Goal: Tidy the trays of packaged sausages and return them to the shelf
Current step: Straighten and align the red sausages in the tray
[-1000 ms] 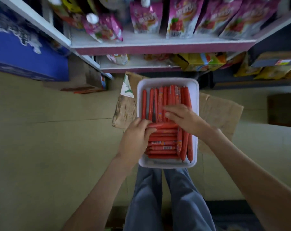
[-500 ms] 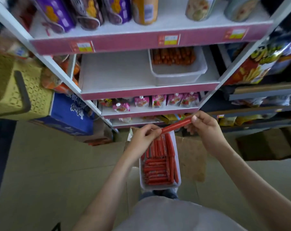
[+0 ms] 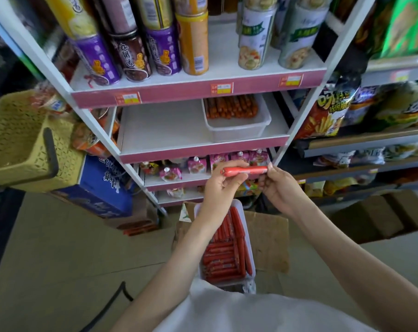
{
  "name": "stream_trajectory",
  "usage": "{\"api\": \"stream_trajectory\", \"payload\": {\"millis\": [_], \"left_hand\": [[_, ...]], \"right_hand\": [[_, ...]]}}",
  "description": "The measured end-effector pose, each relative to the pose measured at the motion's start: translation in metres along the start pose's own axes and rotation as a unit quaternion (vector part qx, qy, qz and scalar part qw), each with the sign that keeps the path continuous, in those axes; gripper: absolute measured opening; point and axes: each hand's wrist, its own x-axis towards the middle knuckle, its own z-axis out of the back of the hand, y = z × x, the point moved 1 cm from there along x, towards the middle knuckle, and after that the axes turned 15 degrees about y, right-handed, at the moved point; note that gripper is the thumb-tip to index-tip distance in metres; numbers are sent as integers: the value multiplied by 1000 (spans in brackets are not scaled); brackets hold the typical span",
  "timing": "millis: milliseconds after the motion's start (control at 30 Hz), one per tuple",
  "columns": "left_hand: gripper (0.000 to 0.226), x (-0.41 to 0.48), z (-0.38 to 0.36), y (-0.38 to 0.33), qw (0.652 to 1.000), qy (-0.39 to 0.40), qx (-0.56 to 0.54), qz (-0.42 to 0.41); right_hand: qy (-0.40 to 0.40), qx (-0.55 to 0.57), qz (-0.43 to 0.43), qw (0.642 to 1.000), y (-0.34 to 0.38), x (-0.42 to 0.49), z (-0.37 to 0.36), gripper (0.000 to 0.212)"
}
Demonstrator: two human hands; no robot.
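Note:
One red packaged sausage (image 3: 245, 170) is held level in front of the shelving, well above the floor. My left hand (image 3: 223, 185) grips its left end and my right hand (image 3: 278, 185) pinches its right end. Below my hands a white tray (image 3: 250, 238) of red sausages (image 3: 223, 252) lies on cardboard on the floor, partly hidden by my left forearm. A second white tray (image 3: 236, 129) with sausages in it stands on the right side of the middle shelf (image 3: 164, 130).
Tall cans fill the shelf above (image 3: 155, 51). Pink pouches (image 3: 196, 165) line the shelf below. A yellow basket (image 3: 18, 140) sits at the left on a blue box (image 3: 100, 185). Snack bags (image 3: 327, 111) hang on the right rack. Flattened cardboard (image 3: 267, 243) covers the floor.
Both hands lifted a single sausage out of the floor tray and raised it higher. My view tilted up from the tray to the shelves.

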Motion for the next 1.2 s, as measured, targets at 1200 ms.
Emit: {"api": "stream_trajectory", "payload": {"millis": [1200], "left_hand": [[20,-22,27,-9,988,-109,99,-44]], "right_hand": [[126,-243,22,961,-6,-1,-13,22]]}}
